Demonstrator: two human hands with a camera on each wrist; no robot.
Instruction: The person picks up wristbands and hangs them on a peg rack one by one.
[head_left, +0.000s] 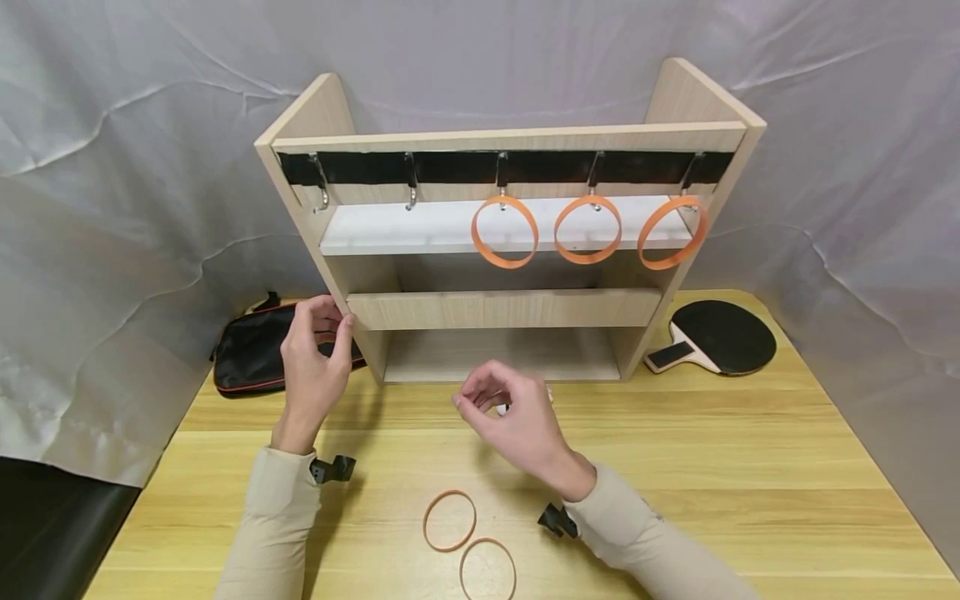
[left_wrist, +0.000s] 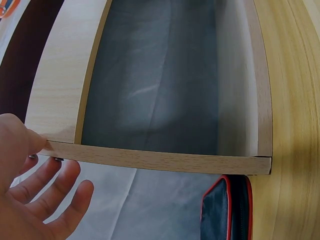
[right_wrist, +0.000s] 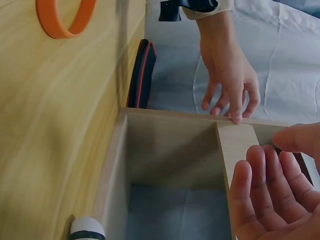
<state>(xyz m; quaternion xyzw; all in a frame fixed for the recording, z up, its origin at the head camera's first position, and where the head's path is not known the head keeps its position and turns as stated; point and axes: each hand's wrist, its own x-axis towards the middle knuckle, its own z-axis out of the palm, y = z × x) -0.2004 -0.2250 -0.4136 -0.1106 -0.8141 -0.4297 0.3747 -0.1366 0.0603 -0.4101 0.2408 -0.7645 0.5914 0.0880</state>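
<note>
My left hand (head_left: 315, 358) holds the left side panel of a wooden shelf (head_left: 502, 310), thumb on its front edge and fingers along the outside in the left wrist view. My right hand (head_left: 517, 417) hovers in front of the shelf's lower part, fingers loosely curled and thumb near their tips, holding nothing. Three orange rings hang from the middle hook and the two to its right: one ring (head_left: 477, 242), a second (head_left: 557, 232) and a third (head_left: 643, 250). A flat ring (head_left: 426, 533) and another ring (head_left: 462, 571) lie on the table nearer me.
The left hook (head_left: 325, 200) and its neighbouring hook (head_left: 412, 198) carry no ring. A black pouch with red trim (head_left: 251, 358) lies left of the shelf. To the right is a black table tennis bat (head_left: 723, 337). A white object with a dark band (right_wrist: 87, 226) is partly hidden behind my right hand.
</note>
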